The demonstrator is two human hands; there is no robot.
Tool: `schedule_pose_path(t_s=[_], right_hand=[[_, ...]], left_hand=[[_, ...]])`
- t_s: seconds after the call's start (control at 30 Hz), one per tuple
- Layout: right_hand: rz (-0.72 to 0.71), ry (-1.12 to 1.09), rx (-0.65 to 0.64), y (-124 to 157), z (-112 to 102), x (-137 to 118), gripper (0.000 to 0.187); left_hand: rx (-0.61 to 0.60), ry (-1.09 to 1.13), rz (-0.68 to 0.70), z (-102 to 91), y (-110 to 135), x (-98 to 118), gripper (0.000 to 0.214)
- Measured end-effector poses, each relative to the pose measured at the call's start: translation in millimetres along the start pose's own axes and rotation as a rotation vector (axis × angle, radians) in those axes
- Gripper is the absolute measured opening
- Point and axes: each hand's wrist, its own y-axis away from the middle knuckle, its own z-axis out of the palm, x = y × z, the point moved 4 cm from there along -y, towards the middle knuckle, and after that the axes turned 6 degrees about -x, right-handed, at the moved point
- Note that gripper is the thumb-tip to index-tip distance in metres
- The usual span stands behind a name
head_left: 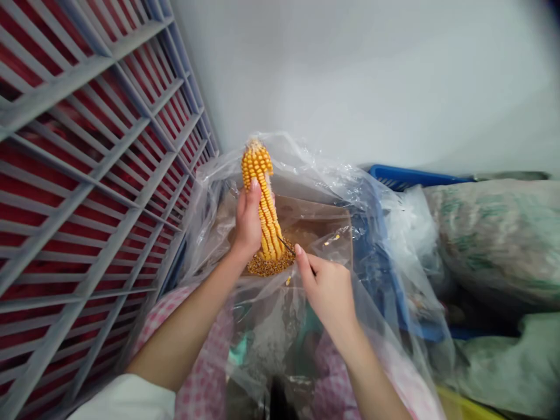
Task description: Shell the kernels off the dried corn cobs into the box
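My left hand (249, 221) is wrapped around an ear of corn (269, 221), held nearly upright with its tip away from me. Yellow kernels cover most of it, and a pale bare strip runs down its right side. In my closed right hand (330, 289) is a thin dark tool (287, 246); its shaft reaches the lower right side of the ear, and my fingers hide its handle. Below the ear, a heap of loose kernels (269, 267) lies in a clear plastic bag (301, 160). Brown cardboard (315, 219) shows inside the bag.
A tall grey slatted crate (126, 210) with red contents stands close on my left. On the right are a blue basket (396, 286) and a filled sack (499, 233). A pale wall (350, 76) rises behind. The bag drapes over my checked trouser legs (196, 356).
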Motion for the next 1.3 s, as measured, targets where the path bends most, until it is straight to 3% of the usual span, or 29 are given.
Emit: schedule_pose_path(t_s=[0.07, 0.3, 0.77, 1.07, 1.3], right_hand=[[0.002, -0.052, 0.029, 3, -5, 0, 0.050], [-0.037, -0.218, 0.083, 6, -6, -3, 0.047], [0.034, -0.254, 0.037, 5, 8, -6, 0.047], [0.177, -0.199, -0.160, -2, 2, 0, 0.052], [0.198, -0.067, -0.082, 2, 11, 1, 0.054]], left_hand=[[0.010, 0.017, 0.010, -3.0, -5, 6, 0.040], [-0.070, 0.156, -0.248, 2.7, 2, -2, 0.045], [-0.113, 0.125, -0.199, 7.2, 10, -9, 0.044], [-0.059, 0.000, -0.133, 5.4, 13, -15, 0.039], [-0.018, -0.049, -0.175, 4.8, 18, -29, 0.038]])
